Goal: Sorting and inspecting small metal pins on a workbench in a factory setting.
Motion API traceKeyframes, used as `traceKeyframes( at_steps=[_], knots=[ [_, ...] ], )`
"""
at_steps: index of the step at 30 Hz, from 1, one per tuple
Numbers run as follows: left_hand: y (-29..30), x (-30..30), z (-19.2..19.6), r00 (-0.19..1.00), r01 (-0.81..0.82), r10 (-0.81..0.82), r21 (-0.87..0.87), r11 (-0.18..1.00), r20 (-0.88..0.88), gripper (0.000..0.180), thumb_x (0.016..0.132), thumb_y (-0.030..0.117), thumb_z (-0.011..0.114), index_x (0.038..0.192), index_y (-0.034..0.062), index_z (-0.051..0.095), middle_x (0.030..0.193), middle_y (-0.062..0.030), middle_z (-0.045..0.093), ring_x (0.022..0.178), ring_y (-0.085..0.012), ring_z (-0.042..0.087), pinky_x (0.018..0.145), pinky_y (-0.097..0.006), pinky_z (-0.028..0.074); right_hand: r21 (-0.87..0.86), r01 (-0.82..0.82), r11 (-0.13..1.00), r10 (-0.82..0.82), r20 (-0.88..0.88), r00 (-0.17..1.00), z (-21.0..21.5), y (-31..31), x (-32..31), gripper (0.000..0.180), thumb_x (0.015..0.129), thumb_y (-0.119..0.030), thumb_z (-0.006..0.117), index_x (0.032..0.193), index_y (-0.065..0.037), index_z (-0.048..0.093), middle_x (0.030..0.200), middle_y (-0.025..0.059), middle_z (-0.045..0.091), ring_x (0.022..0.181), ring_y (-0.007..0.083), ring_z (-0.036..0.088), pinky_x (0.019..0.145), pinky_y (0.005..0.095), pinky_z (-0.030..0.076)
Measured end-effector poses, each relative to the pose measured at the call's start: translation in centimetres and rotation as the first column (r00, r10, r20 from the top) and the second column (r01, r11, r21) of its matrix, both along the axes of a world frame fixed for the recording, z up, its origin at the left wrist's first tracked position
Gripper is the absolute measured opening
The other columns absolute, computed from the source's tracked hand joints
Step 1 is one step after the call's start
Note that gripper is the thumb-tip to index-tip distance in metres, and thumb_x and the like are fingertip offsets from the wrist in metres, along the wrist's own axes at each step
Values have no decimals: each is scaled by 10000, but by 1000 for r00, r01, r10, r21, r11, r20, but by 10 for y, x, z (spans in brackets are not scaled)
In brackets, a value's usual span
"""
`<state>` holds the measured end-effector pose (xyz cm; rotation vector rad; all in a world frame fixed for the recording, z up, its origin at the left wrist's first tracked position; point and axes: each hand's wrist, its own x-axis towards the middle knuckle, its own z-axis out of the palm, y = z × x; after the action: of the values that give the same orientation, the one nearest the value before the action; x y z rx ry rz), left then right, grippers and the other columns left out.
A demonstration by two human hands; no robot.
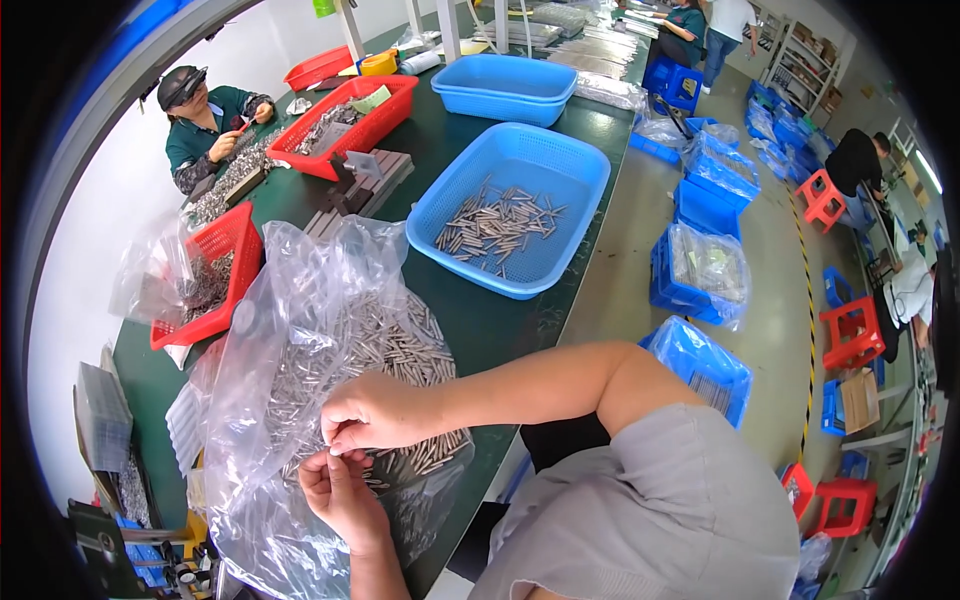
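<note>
My right hand (378,410) and my left hand (343,492) meet fingertip to fingertip above an opened clear plastic bag (240,470). The fingers of both are closed in a pinch; whatever they hold is too small and covered to make out. Inside the bag, right under my hands, lies a heap of small silvery metal pins (395,340). Beyond it stands a blue perforated basket (580,190) with a loose pile of similar pins (500,222) on its bottom.
Red baskets (395,100) of metal parts and a metal fixture (365,185) stand on the green table (540,330). Two stacked blue trays (505,85) are farther back. A co-worker (205,125) sits across. Blue crates (700,270) line the floor at right.
</note>
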<state>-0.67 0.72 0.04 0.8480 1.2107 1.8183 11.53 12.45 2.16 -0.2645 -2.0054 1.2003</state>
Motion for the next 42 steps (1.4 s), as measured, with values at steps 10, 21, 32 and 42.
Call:
traceKeyframes(
  at_steps=[10,21,32,42],
  knots=[
    [-3,-2,-4,997,51,-54,46,998,60,95,936,93,525,980,17,490,882,-90,586,723,-162,591,652,-284,514,87,-8,996,5,35,999,-7,0,-3,112,742,-152,693,786,-65,637,734,51,624,726,248,611,628,354,462],
    [-3,-7,-5,999,40,-41,48,998,8,76,927,75,531,966,21,493,847,-103,596,684,-170,582,635,-283,514,474,198,858,-175,-94,980,-4,1,1,197,789,-209,657,687,-97,531,670,34,520,604,236,546,528,371,437],
    [0,1,-5,995,11,-10,11,1000,-103,67,926,72,526,921,35,470,826,-98,587,688,-144,553,637,-252,478,406,914,-21,-853,-484,195,58,69,85,112,693,-70,674,751,-99,583,776,61,587,722,275,558,618,396,411],
    [2,-4,1,939,-271,270,24,962,-213,37,952,60,453,917,55,443,748,-27,496,614,-72,404,568,-191,356,732,-77,677,-133,225,965,-23,-9,-3,175,765,-297,628,774,-123,616,791,4,547,827,206,534,666,355,423]
  ],
)
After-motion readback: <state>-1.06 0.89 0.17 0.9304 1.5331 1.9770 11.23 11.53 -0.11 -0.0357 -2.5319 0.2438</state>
